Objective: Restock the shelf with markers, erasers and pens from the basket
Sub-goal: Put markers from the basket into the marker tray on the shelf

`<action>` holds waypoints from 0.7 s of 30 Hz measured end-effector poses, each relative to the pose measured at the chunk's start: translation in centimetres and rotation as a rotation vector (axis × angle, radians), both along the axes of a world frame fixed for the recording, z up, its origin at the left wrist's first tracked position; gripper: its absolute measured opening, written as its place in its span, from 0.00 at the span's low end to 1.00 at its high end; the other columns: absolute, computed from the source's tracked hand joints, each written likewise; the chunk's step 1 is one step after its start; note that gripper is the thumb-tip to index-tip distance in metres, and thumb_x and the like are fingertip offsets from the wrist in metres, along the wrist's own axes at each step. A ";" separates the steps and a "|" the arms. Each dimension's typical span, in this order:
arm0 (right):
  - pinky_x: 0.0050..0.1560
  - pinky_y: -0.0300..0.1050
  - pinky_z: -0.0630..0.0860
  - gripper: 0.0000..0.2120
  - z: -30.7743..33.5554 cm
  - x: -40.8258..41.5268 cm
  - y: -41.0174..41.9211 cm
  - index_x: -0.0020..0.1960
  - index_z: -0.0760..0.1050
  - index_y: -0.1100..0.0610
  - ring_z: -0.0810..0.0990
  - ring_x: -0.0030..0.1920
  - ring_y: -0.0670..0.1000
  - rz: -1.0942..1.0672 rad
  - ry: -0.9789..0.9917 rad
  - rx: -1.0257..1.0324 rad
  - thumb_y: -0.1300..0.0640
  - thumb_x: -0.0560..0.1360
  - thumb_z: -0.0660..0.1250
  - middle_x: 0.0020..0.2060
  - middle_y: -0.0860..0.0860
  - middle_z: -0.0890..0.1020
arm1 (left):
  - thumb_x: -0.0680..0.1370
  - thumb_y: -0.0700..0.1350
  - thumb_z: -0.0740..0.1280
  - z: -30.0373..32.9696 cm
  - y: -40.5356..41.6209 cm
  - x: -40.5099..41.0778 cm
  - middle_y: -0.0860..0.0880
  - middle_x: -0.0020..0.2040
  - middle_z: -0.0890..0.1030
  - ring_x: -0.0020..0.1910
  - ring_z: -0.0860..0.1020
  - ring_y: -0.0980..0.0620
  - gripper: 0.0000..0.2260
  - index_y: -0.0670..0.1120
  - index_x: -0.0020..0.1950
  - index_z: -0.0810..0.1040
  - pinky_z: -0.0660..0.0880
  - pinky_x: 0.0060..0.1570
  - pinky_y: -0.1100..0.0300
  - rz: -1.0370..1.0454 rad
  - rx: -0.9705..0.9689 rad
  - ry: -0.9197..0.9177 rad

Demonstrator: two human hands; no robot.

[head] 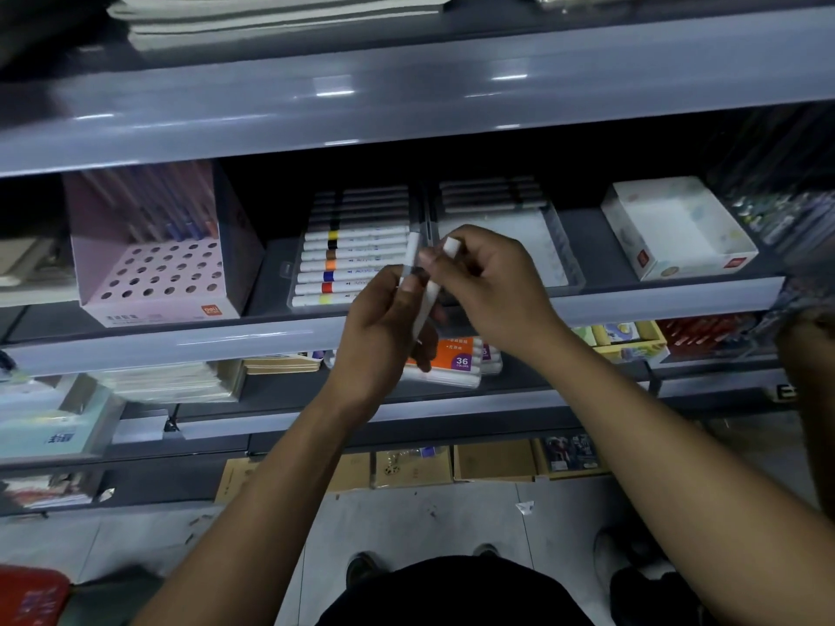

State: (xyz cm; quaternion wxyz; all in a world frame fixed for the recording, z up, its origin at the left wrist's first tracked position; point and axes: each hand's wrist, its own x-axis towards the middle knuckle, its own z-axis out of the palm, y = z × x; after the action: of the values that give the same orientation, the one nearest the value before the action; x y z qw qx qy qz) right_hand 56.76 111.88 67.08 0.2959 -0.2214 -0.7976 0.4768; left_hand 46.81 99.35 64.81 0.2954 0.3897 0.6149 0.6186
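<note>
Both hands meet in front of the middle shelf [632, 300], holding white markers. My left hand [384, 336] grips one white marker [412, 250] that points up. My right hand [483, 282] pinches a second white marker [431, 295] that slants down to the left. Behind them a clear tray [293, 273] holds a row of white markers with coloured bands [352, 264]. To its right a second clear tray [560, 259] has a few markers at its back. The red basket [31, 598] shows at the bottom left corner.
A pink perforated pen stand [153, 264] stands at the left of the shelf. A white open box [677, 228] sits at the right. The shelf below carries an orange 36-colour marker pack [456, 354] and notebooks. Cardboard boxes [492, 460] line the floor.
</note>
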 end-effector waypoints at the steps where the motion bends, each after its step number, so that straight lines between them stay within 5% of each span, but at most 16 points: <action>1: 0.37 0.47 0.76 0.14 -0.1 0.1 0.2 0.44 0.77 0.61 0.79 0.33 0.50 -0.014 0.023 -0.041 0.50 0.82 0.69 0.31 0.51 0.79 | 0.90 0.46 0.54 0.1 0.0 0.1 0.47 0.35 0.82 0.26 0.77 0.50 0.16 0.34 0.58 0.73 0.74 0.27 0.60 0.015 -0.006 -0.022; 4: 0.35 0.44 0.73 0.13 -0.3 0.6 1.0 0.45 0.78 0.62 0.76 0.31 0.48 -0.056 0.100 -0.135 0.52 0.82 0.69 0.29 0.50 0.78 | 0.89 0.48 0.55 0.1 0.2 0.0 0.46 0.39 0.84 0.27 0.76 0.50 0.15 0.37 0.60 0.73 0.74 0.26 0.58 0.105 -0.042 -0.137; 8: 0.35 0.46 0.77 0.05 -0.5 1.5 2.0 0.48 0.80 0.60 0.79 0.33 0.53 -0.055 0.160 -0.220 0.60 0.81 0.69 0.32 0.52 0.82 | 0.87 0.44 0.63 -0.3 0.4 -1.0 0.53 0.27 0.78 0.21 0.67 0.58 0.08 0.41 0.54 0.79 0.63 0.22 0.65 0.223 -0.105 -0.182; 13: 0.42 0.47 0.82 0.04 -0.9 3.1 3.5 0.49 0.82 0.57 0.85 0.38 0.53 -0.039 0.146 -0.219 0.64 0.80 0.70 0.38 0.52 0.86 | 0.83 0.42 0.69 -0.5 0.4 -1.5 0.55 0.22 0.70 0.21 0.64 0.58 0.10 0.42 0.44 0.84 0.62 0.23 0.64 0.230 -0.091 -0.135; 17: 0.55 0.56 0.82 0.06 -0.7 4.0 4.5 0.53 0.84 0.53 0.85 0.49 0.52 -0.051 0.023 0.020 0.62 0.79 0.73 0.48 0.47 0.86 | 0.80 0.41 0.73 -0.2 0.8 -1.3 0.56 0.30 0.82 0.26 0.76 0.62 0.06 0.48 0.43 0.85 0.70 0.30 0.69 0.256 -0.001 -0.004; 21: 0.56 0.45 0.78 0.09 0.1 4.0 4.5 0.55 0.86 0.55 0.82 0.52 0.46 -0.019 -0.032 0.387 0.58 0.76 0.77 0.50 0.47 0.83 | 0.78 0.40 0.76 -0.3 1.3 -1.0 0.55 0.39 0.87 0.38 0.84 0.59 0.06 0.50 0.45 0.85 0.77 0.39 0.68 0.283 0.037 0.122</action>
State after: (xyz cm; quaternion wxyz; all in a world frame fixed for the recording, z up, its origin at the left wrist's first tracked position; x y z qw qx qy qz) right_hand 60.79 116.34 67.22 0.3246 -0.1754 -0.8769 0.3082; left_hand 45.85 100.67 64.55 0.1600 0.3416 0.6689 0.6405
